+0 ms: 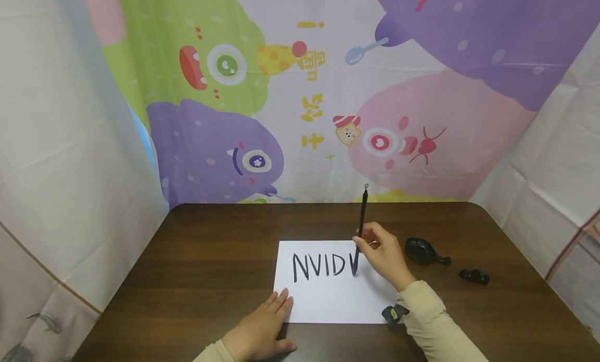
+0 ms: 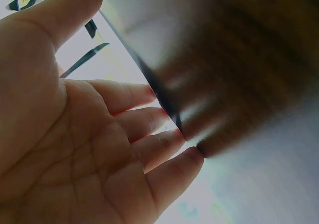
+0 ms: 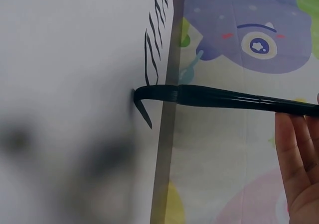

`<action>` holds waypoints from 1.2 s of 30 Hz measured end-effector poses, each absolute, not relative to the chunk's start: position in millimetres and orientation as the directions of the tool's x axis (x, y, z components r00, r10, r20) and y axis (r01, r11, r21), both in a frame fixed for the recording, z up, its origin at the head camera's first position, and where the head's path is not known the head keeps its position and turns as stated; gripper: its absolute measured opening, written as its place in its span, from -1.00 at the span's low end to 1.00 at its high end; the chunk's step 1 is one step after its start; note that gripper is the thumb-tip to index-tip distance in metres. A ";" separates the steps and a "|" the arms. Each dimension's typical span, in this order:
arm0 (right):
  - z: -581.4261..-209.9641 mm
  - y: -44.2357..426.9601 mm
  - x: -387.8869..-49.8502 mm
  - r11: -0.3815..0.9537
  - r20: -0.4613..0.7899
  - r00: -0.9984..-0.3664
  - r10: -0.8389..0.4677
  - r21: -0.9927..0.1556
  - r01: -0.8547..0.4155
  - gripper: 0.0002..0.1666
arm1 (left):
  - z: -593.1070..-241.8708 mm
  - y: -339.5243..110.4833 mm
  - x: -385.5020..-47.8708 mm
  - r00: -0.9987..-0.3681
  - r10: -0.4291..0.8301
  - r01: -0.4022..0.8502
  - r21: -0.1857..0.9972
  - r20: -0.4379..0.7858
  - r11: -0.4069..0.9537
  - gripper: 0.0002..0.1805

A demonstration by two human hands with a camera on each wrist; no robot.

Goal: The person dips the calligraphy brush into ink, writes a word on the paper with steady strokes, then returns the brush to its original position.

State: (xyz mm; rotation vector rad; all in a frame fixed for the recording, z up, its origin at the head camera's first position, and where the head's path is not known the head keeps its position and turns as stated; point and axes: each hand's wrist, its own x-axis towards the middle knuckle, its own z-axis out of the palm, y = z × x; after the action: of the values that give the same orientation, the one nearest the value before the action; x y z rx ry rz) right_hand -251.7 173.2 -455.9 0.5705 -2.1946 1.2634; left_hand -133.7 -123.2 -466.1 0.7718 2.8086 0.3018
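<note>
In the head view my right hand [image 1: 382,252] pinches a black-handled writing brush [image 1: 363,211], held nearly upright with a small loop on top. Its dark bristles [image 3: 154,92] bend against the white paper [image 1: 328,304] in the right wrist view. Black brushed letters [image 1: 319,266] read "NVID", and a slanting stroke [image 3: 144,115] meets the bristle tip. My left hand [image 1: 262,323] rests at the paper's lower left, fingers extended with their tips over its edge. The left wrist view shows that palm [image 2: 75,149] and its fingers, not curled round anything.
Right of the paper on the brown table [image 1: 211,247] lie a black dish with a handle [image 1: 422,251] and a small black brush rest [image 1: 473,276]. A wrist camera [image 1: 394,314] sits by the right cuff. Behind hangs a cartoon-printed curtain [image 1: 309,179]; white cloth [image 1: 61,143] flanks the table.
</note>
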 end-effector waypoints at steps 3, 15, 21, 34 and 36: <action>-454.6 174.5 -252.0 0.479 0.651 -0.755 -0.081 -0.639 -0.602 -0.78 | -466.5 -123.2 -134.0 -0.839 0.522 0.478 0.254 -0.152 0.841 -0.04; -446.1 181.7 -251.5 0.506 0.672 -0.739 -0.052 -0.620 -0.599 -0.76 | -466.0 -123.2 -135.3 -0.835 0.519 0.463 0.275 -0.186 0.843 -0.03; -445.0 187.6 -253.6 0.502 0.677 -0.735 -0.032 -0.625 -0.597 -0.77 | -466.1 -123.0 -134.1 -0.838 0.516 0.463 0.270 -0.176 0.844 -0.04; -448.1 198.8 -258.4 0.526 0.671 -0.740 -0.034 -0.618 -0.584 -0.80 | -465.7 -122.9 -133.4 -0.838 0.523 0.476 0.259 -0.156 0.840 -0.05; -448.8 199.9 -259.3 0.532 0.670 -0.742 -0.036 -0.615 -0.581 -0.80 | -466.2 -123.1 -133.4 -0.837 0.525 0.480 0.256 -0.151 0.839 -0.05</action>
State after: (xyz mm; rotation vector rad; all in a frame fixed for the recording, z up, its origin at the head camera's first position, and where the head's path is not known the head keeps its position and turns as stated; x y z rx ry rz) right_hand -259.3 199.9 -448.8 0.4977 -2.1702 1.1789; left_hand -133.4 -123.1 -466.2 0.7759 2.8030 0.3069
